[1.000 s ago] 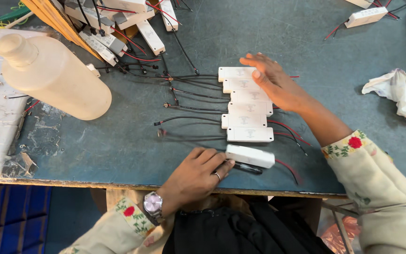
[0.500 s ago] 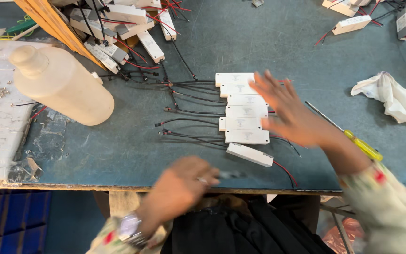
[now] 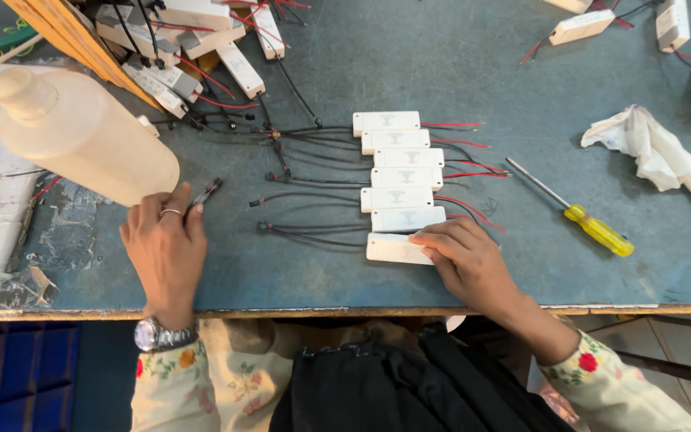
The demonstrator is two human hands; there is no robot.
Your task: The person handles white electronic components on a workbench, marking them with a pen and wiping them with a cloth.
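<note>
The row of white rectangular modules (image 3: 400,176) lies stepped down the middle of the blue-grey table (image 3: 441,56), and everything else sits around it. The right hand (image 3: 465,260) rests at the near end of that row, fingers flat and spread on the nearest white module (image 3: 389,249), pressing its right end rather than closing round it; black leads (image 3: 297,192) run out to the left of the row and red leads (image 3: 461,172) to its right. Well to the left of the row, the left hand (image 3: 165,244) lies palm down on the table, fingers loosely curled, a ring on one finger and a wristwatch (image 3: 157,334) at the wrist; a small dark tool (image 3: 205,192) sticks out between its fingertips, pinched there as far as can be told. Just beyond that hand, further left of the row, a large cream plastic bottle (image 3: 81,132) lies on its side. To the right of the row lies a screwdriver with a yellow handle (image 3: 589,224); further right, a crumpled white cloth (image 3: 657,156). Beyond the row's far-left corner, more white modules with wires are heaped (image 3: 201,40).
</note>
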